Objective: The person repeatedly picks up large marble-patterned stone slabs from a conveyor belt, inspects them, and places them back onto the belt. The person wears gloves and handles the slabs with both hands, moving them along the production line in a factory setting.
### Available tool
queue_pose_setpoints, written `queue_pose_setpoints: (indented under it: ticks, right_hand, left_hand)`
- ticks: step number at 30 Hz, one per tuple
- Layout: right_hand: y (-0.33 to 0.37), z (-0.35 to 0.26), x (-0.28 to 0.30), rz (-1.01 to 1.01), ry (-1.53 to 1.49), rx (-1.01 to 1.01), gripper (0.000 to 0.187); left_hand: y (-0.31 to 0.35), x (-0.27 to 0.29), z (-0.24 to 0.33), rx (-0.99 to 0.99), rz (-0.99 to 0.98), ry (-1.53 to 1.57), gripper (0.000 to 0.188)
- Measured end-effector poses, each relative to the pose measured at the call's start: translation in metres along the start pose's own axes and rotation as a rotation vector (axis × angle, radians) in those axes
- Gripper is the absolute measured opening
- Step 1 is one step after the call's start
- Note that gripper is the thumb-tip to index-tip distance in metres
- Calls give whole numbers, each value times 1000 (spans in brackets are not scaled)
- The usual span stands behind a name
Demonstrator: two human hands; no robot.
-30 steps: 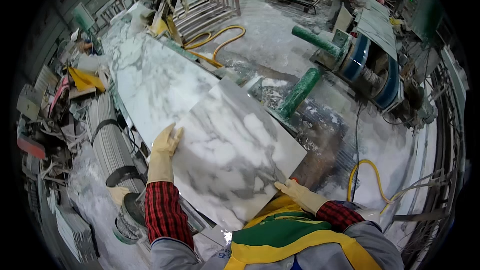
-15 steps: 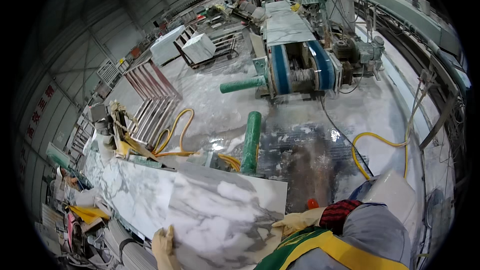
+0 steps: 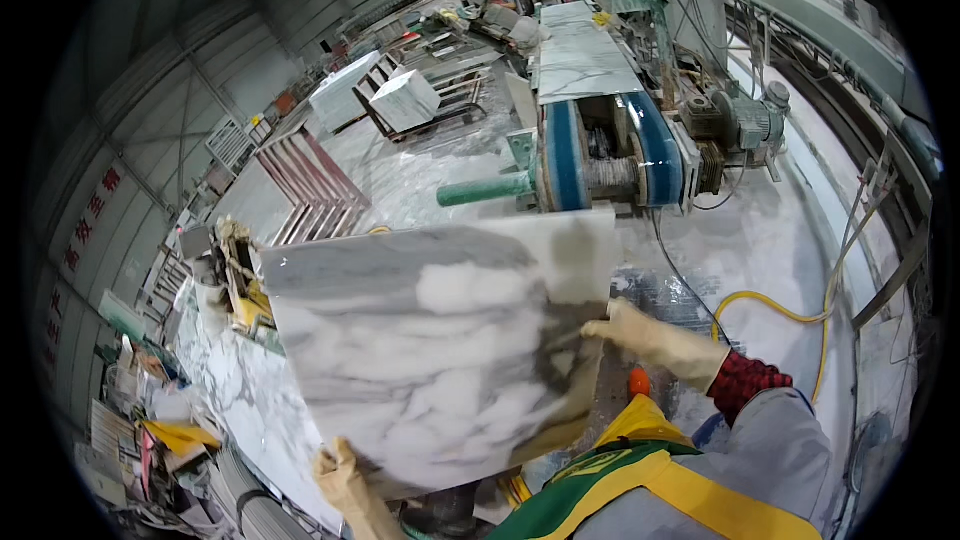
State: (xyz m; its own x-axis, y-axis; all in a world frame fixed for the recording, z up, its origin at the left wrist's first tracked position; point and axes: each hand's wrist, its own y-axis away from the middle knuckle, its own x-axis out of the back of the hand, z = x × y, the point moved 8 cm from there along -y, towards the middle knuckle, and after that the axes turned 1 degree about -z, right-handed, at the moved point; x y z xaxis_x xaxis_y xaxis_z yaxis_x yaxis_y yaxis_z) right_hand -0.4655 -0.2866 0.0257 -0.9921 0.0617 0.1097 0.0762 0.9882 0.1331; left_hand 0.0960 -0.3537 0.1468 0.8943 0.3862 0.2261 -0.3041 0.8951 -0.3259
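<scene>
A polished marble slab (image 3: pixel 430 360), white with grey veins, hangs tilted in front of me with its glossy face toward me. Cream-coloured gloves cover both hands. At the slab's lower left corner, the fingers of my left hand (image 3: pixel 345 480) curl over its edge. My right hand (image 3: pixel 650 335) grips the right edge, its fingertips showing on the face. Behind and to the left lies another white veined marble surface (image 3: pixel 235 390), partly hidden by the slab.
Ahead, a conveyor with blue belts (image 3: pixel 655 155) carries marble sheets (image 3: pixel 585 50). A green post (image 3: pixel 485 188) sticks out leftward from it. Metal racks (image 3: pixel 315 180) and a marble block (image 3: pixel 405 100) stand at far left. A yellow hose (image 3: pixel 765 300) loops over the wet floor at right.
The slab has risen off the marble surface and moved away from me, tilting up and hiding the hose and upright green post. My right arm has stretched forward; both hands keep hold.
</scene>
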Motion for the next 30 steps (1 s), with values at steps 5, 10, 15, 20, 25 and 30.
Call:
queue_pose_setpoints:
  ticks: [5,10,15,20,25,30]
  right_hand:
    - [-47,-47,142,279,-240,70,41]
    - [-75,-26,261,438,-377,-22,31]
    - [-83,71,334,604,-357,-276,49]
    - [-83,140,382,833,-317,-471,63]
    - [-120,158,431,781,-514,-368,63]
    - [-177,199,506,929,-326,-356,53]
  left_hand:
    - [9,-166,-42,207,-8,193,41]
    - [50,-345,-30,497,-232,247,39]
    - [58,-439,-49,605,-419,-9,39]
    - [43,-514,-83,494,-710,-325,57]
    - [20,-612,-18,102,-906,-582,65]
    - [-28,-707,-52,219,-954,-420,61]
